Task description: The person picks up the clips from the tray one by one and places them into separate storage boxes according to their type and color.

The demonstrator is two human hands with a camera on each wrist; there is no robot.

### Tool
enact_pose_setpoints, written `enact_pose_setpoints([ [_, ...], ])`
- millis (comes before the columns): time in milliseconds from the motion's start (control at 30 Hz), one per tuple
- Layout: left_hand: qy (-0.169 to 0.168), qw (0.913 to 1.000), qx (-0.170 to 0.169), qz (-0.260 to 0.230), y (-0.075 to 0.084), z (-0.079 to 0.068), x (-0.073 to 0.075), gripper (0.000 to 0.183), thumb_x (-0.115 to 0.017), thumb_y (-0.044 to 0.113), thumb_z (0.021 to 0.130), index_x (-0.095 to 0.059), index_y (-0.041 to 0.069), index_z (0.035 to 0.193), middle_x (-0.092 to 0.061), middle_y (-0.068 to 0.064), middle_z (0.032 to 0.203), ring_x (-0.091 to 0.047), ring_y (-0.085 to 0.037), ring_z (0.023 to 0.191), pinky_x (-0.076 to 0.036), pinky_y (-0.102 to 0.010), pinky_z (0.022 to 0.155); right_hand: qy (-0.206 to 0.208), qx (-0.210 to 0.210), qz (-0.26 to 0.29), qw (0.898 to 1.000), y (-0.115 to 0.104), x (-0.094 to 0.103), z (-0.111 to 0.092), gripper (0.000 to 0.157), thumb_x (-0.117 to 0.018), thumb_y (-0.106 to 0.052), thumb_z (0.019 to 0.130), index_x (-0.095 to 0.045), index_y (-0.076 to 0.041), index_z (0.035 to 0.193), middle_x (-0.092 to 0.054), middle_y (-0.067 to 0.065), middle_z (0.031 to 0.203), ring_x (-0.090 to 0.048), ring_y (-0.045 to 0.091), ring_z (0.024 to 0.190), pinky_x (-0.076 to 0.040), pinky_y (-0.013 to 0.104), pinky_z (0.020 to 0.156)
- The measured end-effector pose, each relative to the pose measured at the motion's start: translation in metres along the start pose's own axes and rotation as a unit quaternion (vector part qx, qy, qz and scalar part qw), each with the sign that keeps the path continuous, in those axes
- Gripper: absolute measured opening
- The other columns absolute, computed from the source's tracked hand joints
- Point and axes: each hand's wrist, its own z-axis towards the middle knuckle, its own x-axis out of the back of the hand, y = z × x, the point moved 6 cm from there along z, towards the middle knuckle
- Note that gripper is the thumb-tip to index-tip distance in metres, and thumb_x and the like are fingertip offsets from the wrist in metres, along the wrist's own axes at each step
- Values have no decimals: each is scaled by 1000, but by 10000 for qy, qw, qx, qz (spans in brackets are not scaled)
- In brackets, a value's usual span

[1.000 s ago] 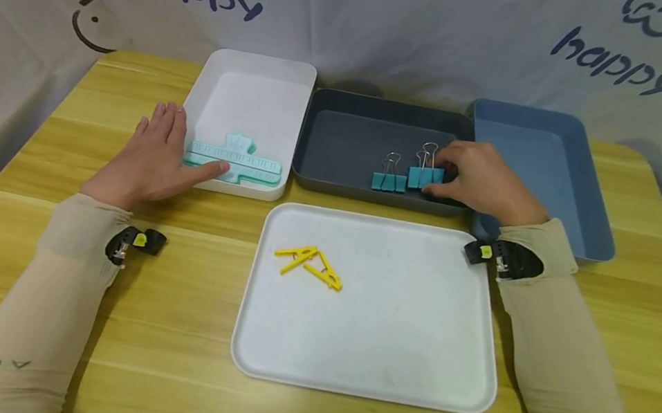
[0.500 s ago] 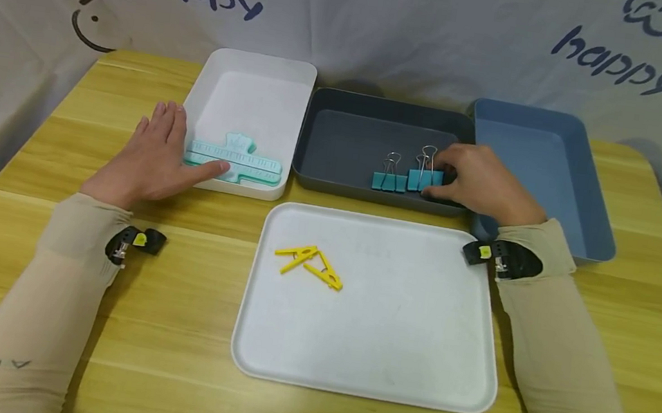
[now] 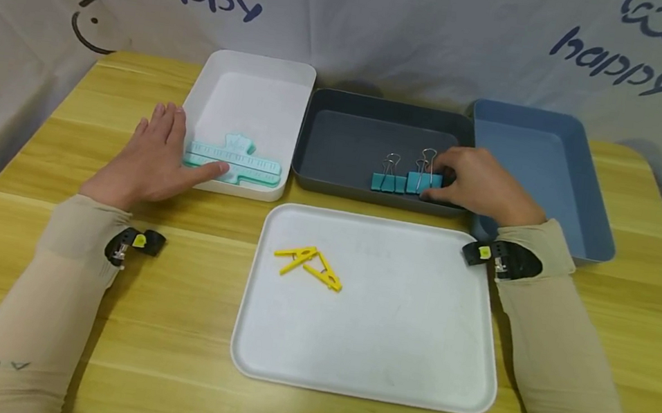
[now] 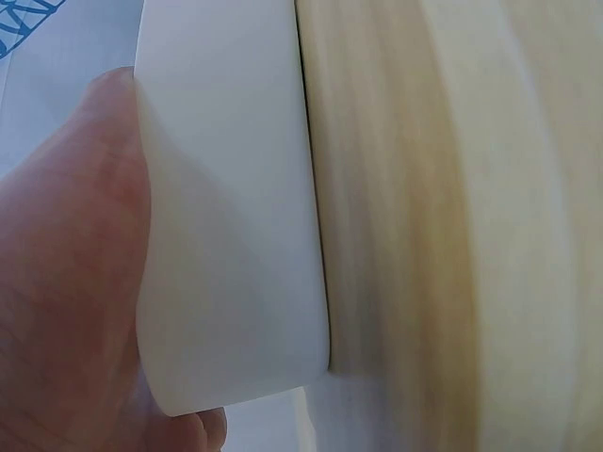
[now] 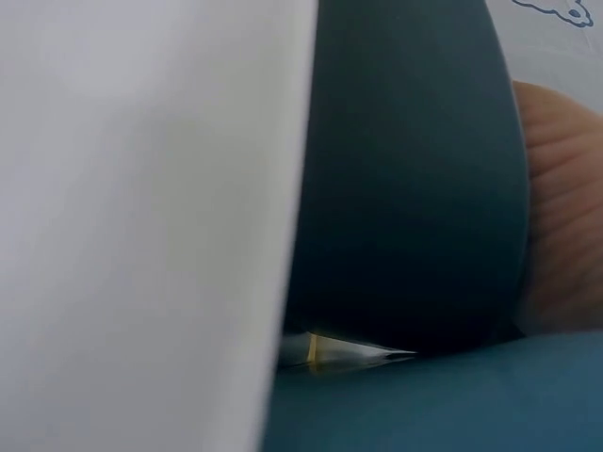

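My right hand (image 3: 477,180) pinches a teal binder clip (image 3: 424,183) between thumb and fingers, low in the dark grey tray (image 3: 376,104). Right beside it on the left stands a second teal binder clip (image 3: 388,183), wire handles up. My left hand (image 3: 152,158) lies with straight fingers along the left edge of the white tray (image 3: 260,75). Its thumb reaches over the front corner, across a mint-green bag clip (image 3: 249,161) with ruler-like marks lying inside. In the left wrist view the hand (image 4: 71,273) shows behind the tray's white wall (image 4: 226,235).
A flat white tray (image 3: 374,352) lies nearer the body, holding two yellow clothespins (image 3: 298,256) at its left. To the right of the dark tray stands a blue tray (image 3: 546,144). A cloth with printed words (image 3: 378,38) hangs behind the wooden table (image 3: 177,326).
My right hand has lowered slightly with its binder clip, bringing it level with the neighbouring clip in the dark tray. The left hand has stayed put.
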Motion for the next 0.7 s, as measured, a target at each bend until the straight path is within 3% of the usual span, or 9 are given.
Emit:
enact_pose_setpoints([
  [700, 16, 10000, 21, 1, 0, 1, -1, 126, -42, 81, 93, 17, -8, 158, 21, -31, 168, 18, -49, 159, 5, -65, 131, 15, 48, 90, 9999, 1, -2, 0, 35, -85, -25, 85, -76, -3, 110, -73, 16, 110, -70, 28, 90, -59, 48, 80],
])
